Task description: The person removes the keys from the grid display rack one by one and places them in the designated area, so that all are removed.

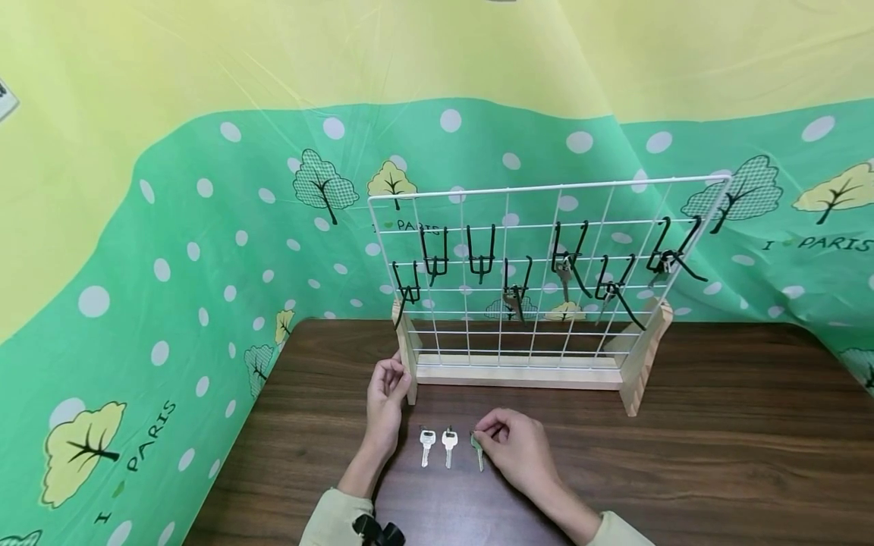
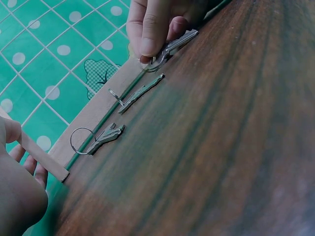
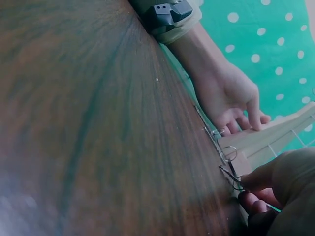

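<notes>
My left hand [image 1: 385, 398] holds the left wooden end piece [image 1: 407, 356] of a white wire grid rack [image 1: 519, 362], thumb on one side and fingers on the other. With thumb and fingertips my right hand [image 1: 522, 447] pinches a key [image 1: 478, 453] by its ring end, low over the table in front of the rack. To its left lie two silver keys, a left key [image 1: 427, 447] and a middle key [image 1: 448, 447], side by side on the wood. Each has a ring, seen in the left wrist view on the near key [image 2: 106, 140].
Black double hooks, such as an upper hook [image 1: 482, 254], hang on the grid. Some carry keys, among them a hanging key [image 1: 564, 274]. The rack stands on a dark wooden table [image 1: 751, 425], with a green and yellow patterned cloth [image 1: 205, 265] behind and at the left.
</notes>
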`<state>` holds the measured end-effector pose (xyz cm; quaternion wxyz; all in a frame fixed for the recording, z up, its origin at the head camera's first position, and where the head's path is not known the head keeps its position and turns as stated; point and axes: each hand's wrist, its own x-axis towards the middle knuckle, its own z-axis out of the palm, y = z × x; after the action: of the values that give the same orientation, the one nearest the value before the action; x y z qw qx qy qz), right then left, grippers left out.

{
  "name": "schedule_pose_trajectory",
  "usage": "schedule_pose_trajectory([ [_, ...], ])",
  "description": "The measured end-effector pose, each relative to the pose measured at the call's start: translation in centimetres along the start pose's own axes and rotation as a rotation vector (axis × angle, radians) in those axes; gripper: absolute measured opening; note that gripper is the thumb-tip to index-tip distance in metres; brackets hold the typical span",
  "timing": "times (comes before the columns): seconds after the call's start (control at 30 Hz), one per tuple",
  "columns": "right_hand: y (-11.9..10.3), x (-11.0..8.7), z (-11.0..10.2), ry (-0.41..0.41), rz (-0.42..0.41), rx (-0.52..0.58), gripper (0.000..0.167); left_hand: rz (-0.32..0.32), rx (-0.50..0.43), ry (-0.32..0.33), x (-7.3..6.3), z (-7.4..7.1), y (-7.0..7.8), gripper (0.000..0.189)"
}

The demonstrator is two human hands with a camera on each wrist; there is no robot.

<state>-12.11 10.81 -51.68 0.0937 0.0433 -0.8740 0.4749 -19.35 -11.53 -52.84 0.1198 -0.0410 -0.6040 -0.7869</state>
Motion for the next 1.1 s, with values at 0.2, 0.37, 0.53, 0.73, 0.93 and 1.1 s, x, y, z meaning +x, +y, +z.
schedule_pose_trajectory([
  [0.2,-0.4,-0.1,0.0,-0.001,-0.033,-0.041,0.026,0.002,0.010,-0.006,0.1,-0.2,-0.2,0.020],
  [0.37,-0.3,0.0,-0.3,-0.035,-0.036,-0.023,0.027,-0.009,0.010,-0.003,0.0,-0.3,-0.2,0.020],
  [0.53,-0.3,0.2,-0.8,-0.112,0.015,0.023,0.022,-0.013,0.000,-0.003,-0.1,-0.2,-0.1,0.019],
  [0.73,-0.3,0.2,-1.2,-0.167,0.024,0.006,0.025,-0.010,-0.005,-0.001,-0.1,-0.1,0.0,0.020],
  [0.93,-0.2,0.2,-1.1,-0.162,-0.008,-0.034,0.027,-0.019,-0.004,0.004,0.0,0.0,0.0,0.012],
  [1.1,0.0,0.2,-0.8,-0.107,-0.049,-0.049,0.027,-0.017,-0.008,0.010,0.0,0.0,0.0,0.010],
])
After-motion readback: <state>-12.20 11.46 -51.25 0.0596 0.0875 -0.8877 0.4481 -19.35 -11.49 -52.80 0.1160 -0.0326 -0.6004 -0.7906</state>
